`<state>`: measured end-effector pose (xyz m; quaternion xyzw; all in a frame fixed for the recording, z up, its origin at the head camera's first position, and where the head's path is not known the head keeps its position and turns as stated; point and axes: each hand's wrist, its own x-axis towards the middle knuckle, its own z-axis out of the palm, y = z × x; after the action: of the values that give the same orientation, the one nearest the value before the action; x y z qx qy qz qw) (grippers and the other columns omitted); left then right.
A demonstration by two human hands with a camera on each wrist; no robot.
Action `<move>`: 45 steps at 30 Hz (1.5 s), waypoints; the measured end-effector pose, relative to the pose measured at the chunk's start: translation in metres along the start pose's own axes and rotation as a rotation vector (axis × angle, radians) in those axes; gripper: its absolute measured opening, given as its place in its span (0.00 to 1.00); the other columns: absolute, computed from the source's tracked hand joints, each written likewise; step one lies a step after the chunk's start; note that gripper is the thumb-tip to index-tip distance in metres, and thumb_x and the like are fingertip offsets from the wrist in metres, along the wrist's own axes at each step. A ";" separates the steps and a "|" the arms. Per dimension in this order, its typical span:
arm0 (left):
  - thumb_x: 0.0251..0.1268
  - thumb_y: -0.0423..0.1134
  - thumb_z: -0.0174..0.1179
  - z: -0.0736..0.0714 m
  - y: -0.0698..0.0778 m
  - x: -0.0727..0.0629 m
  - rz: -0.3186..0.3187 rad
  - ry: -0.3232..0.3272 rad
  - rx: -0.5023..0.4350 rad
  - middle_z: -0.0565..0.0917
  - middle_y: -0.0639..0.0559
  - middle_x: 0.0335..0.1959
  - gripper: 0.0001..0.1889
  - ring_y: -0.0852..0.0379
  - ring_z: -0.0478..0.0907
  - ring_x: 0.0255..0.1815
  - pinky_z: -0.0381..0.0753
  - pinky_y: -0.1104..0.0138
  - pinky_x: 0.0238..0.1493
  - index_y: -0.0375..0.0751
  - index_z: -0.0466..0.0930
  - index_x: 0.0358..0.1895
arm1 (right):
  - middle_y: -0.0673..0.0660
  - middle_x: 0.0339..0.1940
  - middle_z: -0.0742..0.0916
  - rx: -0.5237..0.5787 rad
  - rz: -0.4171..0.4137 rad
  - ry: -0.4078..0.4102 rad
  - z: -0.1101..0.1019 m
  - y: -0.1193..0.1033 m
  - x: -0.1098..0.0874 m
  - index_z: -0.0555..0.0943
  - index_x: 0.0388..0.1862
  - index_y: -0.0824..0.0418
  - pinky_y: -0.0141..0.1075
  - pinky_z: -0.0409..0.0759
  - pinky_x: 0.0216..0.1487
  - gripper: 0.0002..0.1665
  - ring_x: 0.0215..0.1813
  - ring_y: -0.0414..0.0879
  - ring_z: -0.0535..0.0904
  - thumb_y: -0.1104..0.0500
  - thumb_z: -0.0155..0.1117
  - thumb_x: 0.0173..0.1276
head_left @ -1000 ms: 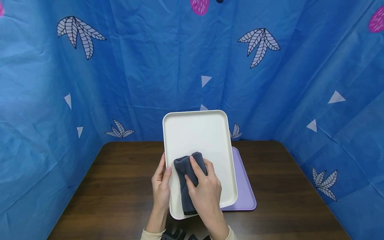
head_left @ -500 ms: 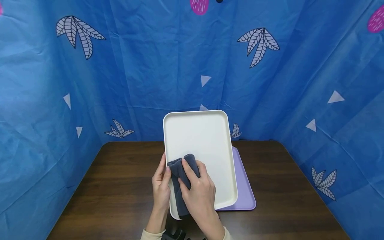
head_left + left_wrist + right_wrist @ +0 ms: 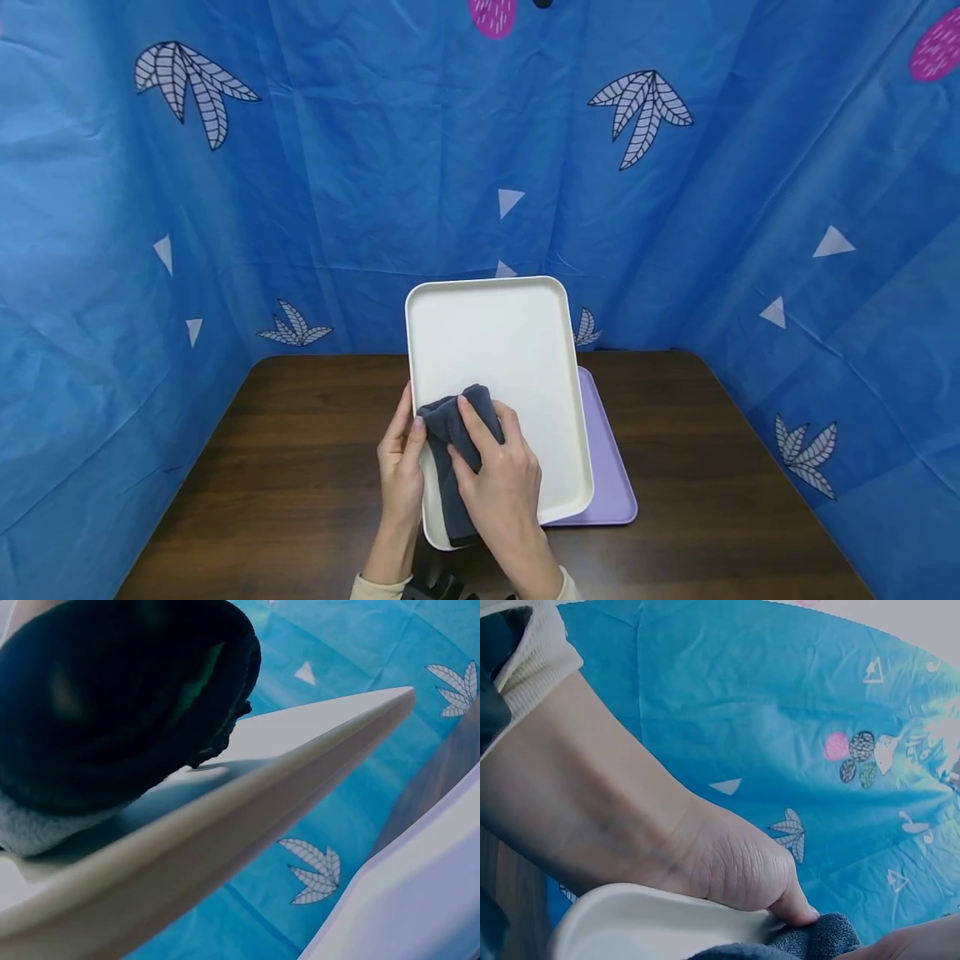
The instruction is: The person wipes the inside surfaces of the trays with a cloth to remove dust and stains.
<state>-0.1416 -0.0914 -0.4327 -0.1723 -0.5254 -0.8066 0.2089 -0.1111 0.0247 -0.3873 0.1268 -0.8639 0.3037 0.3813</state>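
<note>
A white rectangular tray (image 3: 495,333) is held up tilted in the middle of the head view. My left hand (image 3: 401,479) grips its left edge, thumb over the rim and fingers behind. A folded dark grey cloth (image 3: 455,498) lies against the tray's lower left inner face. With curled fingers my right hand (image 3: 501,483) holds the cloth and presses it there, close to the left thumb. In the right wrist view, the left thumb reaches over the rim to the cloth (image 3: 821,937). A large dark shape covers much of the left wrist view.
Behind the white tray, a purple tray (image 3: 606,467) lies on the dark wooden table (image 3: 315,450), partly hidden. A blue patterned curtain (image 3: 360,167) hangs around the back and sides of the table.
My right hand has slid the cloth leftward across the tray to its left rim, then shifted only slightly. The left hand and the tray have stayed nearly in place.
</note>
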 end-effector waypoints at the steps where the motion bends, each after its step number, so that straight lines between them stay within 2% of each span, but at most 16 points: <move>1: 0.78 0.30 0.42 0.000 0.000 0.000 -0.004 0.002 0.002 0.68 0.55 0.73 0.26 0.64 0.67 0.71 0.69 0.72 0.66 0.34 0.55 0.76 | 0.63 0.48 0.83 0.001 0.004 0.003 0.000 0.001 0.000 0.84 0.56 0.55 0.43 0.86 0.32 0.38 0.38 0.52 0.86 0.62 0.85 0.41; 11: 0.77 0.30 0.43 0.001 0.000 0.000 -0.018 0.041 0.034 0.69 0.57 0.72 0.25 0.65 0.72 0.67 0.75 0.71 0.61 0.34 0.56 0.75 | 0.64 0.49 0.83 -0.011 0.079 0.036 -0.010 0.018 0.001 0.84 0.57 0.56 0.44 0.85 0.30 0.38 0.36 0.54 0.86 0.62 0.84 0.42; 15: 0.77 0.30 0.44 0.001 0.000 0.000 -0.012 0.048 0.042 0.71 0.58 0.71 0.26 0.65 0.73 0.66 0.76 0.71 0.59 0.33 0.56 0.75 | 0.64 0.51 0.82 -0.016 0.136 0.050 -0.016 0.028 0.000 0.83 0.59 0.55 0.44 0.82 0.28 0.39 0.35 0.55 0.85 0.62 0.84 0.43; 22: 0.77 0.29 0.44 0.000 0.001 -0.001 -0.017 0.045 0.026 0.73 0.59 0.70 0.26 0.64 0.75 0.64 0.79 0.70 0.56 0.33 0.56 0.75 | 0.65 0.53 0.82 -0.021 0.251 0.051 -0.024 0.043 -0.003 0.82 0.60 0.54 0.48 0.82 0.31 0.38 0.42 0.59 0.84 0.63 0.82 0.46; 29: 0.77 0.29 0.44 -0.001 0.001 0.001 -0.011 0.037 0.026 0.73 0.57 0.70 0.26 0.63 0.77 0.62 0.80 0.69 0.54 0.35 0.56 0.75 | 0.66 0.52 0.82 -0.048 0.338 0.073 -0.032 0.057 -0.002 0.81 0.61 0.54 0.51 0.81 0.32 0.37 0.41 0.61 0.83 0.61 0.81 0.48; 33: 0.77 0.29 0.44 -0.001 0.002 0.000 -0.008 0.041 0.019 0.73 0.57 0.70 0.26 0.63 0.77 0.62 0.81 0.69 0.54 0.34 0.56 0.75 | 0.66 0.54 0.81 -0.050 0.392 0.073 -0.035 0.064 -0.001 0.81 0.62 0.54 0.52 0.80 0.34 0.37 0.43 0.60 0.83 0.61 0.80 0.49; 37: 0.77 0.29 0.44 0.000 0.002 -0.001 -0.019 0.037 0.022 0.73 0.57 0.70 0.26 0.63 0.77 0.62 0.81 0.69 0.53 0.35 0.56 0.75 | 0.67 0.54 0.81 -0.046 0.410 0.073 -0.037 0.066 -0.001 0.80 0.62 0.55 0.52 0.79 0.36 0.37 0.46 0.60 0.82 0.61 0.80 0.50; 45: 0.77 0.29 0.43 0.000 0.001 0.000 -0.018 0.035 0.032 0.73 0.56 0.70 0.26 0.62 0.77 0.62 0.81 0.69 0.54 0.36 0.57 0.75 | 0.67 0.52 0.82 -0.060 0.376 0.097 -0.035 0.066 -0.003 0.81 0.61 0.55 0.51 0.78 0.35 0.37 0.44 0.60 0.82 0.61 0.80 0.48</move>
<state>-0.1412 -0.0918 -0.4319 -0.1502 -0.5360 -0.8028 0.2137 -0.1185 0.0980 -0.3991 -0.0631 -0.8617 0.3494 0.3626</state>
